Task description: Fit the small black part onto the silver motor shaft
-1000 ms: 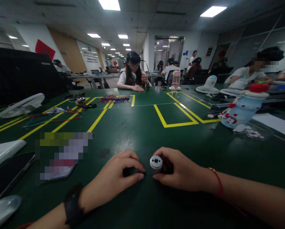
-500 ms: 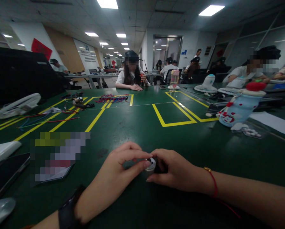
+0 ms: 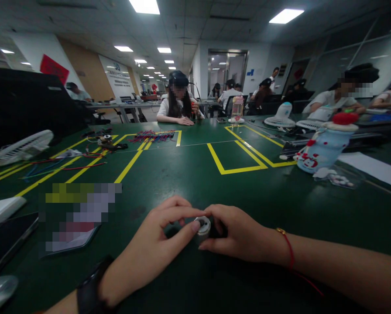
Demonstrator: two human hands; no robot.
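A small silver-grey metal cylinder [image 3: 203,226] stands close to the green table, its round end with a dark hole turned up toward me. My right hand [image 3: 236,231] grips it from the right, thumb low at the near side and index finger at the far rim. With thumb and index fingertips at its upper end, my left hand [image 3: 164,233] pinches it from the left. The left thumb covers part of the end face. What lies behind the cylinder, under the right fingers, is in shadow.
Left of my hands lie a blurred-out packet [image 3: 80,222], a phone [image 3: 8,244] and a mouse [image 3: 1,290]. Wires [image 3: 152,136] and a white fan [image 3: 20,148] are farther off. A blue bottle [image 3: 324,146] stands right; a person [image 3: 179,100] sits opposite.
The left thumb has shifted slightly on the cylinder's end, so more of the end face shows. The right hand keeps its grip. The whole view has shifted slightly.
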